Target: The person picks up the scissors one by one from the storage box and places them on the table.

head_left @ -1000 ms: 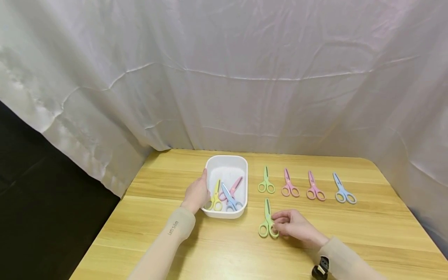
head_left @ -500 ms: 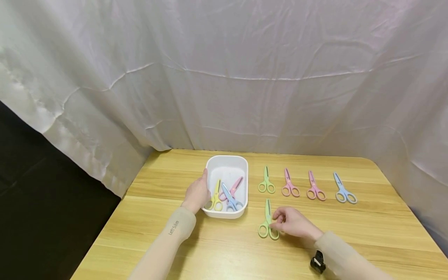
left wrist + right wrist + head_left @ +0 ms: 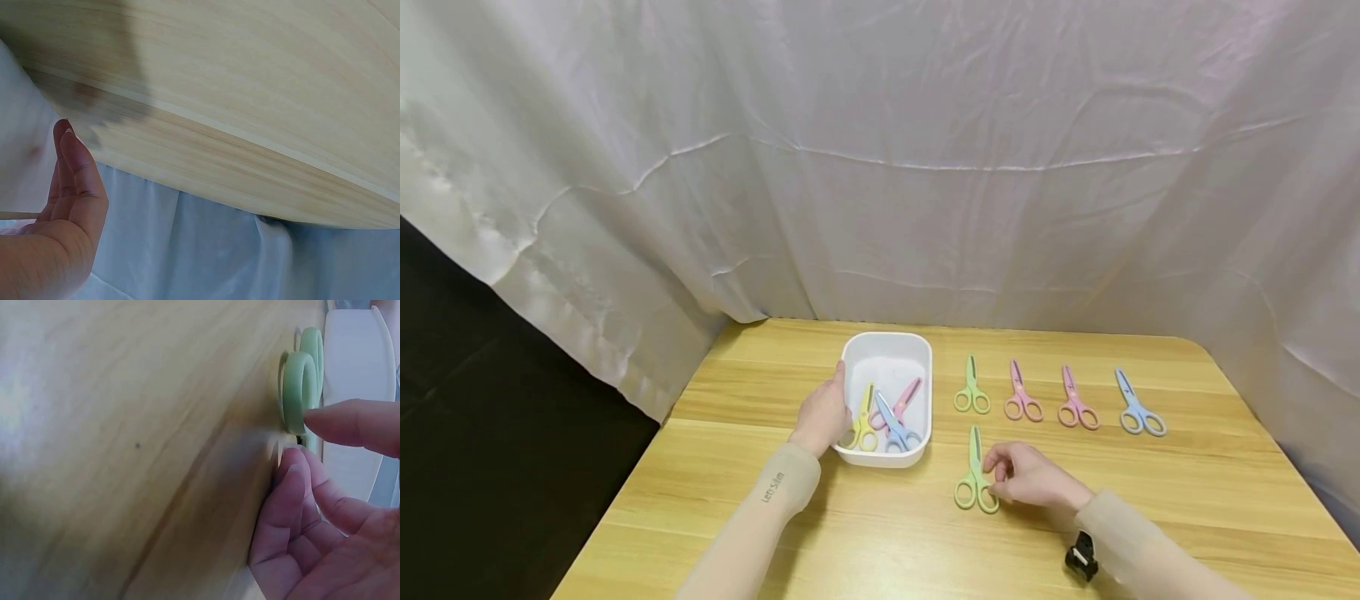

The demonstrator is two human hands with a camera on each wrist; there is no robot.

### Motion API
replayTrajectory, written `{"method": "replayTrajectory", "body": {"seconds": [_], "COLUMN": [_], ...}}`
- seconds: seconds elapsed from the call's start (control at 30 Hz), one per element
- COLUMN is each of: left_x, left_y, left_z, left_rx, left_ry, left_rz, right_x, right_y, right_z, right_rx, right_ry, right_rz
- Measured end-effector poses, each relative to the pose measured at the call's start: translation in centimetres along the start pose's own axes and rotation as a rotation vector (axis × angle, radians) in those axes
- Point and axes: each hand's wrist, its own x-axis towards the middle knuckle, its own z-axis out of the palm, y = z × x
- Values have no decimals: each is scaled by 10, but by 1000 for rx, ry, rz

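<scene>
A white plastic bin [image 3: 927, 400] stands on the table, with yellow, pink and blue scissors inside. My left hand [image 3: 822, 414] grips its left wall, fingers flat along the outside, the thumb hidden beyond the rim in the left wrist view. Green scissors [image 3: 976, 467] lie to the right of the bin, blades pointing away. My right hand [image 3: 1026, 473] is beside them. Its thumb tip reaches the right handle loop [image 3: 297, 390] in the right wrist view, while the other fingers curl loosely below, apart from the thumb.
Behind them a row of scissors lies on the wooden table [image 3: 865, 542]: green scissors [image 3: 972, 387], two pink scissors [image 3: 1022, 393] [image 3: 1077, 402] and blue scissors [image 3: 1138, 408]. A grey curtain [image 3: 880, 208] hangs along the back and sides.
My right hand has drawn slightly back and its fingers have come away from the green scissors' edge. The near green scissors have barely shifted. My left hand stays on the bin.
</scene>
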Motion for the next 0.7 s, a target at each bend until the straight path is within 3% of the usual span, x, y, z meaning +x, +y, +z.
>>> {"method": "replayTrajectory", "body": {"seconds": [0.7], "left_x": [1], "left_y": [-1], "left_z": [1], "left_rx": [-5], "left_ry": [-3], "left_rz": [0], "right_x": [-1], "right_y": [3], "right_z": [1], "right_rx": [82], "right_ry": [-27], "right_rz": [-17]}}
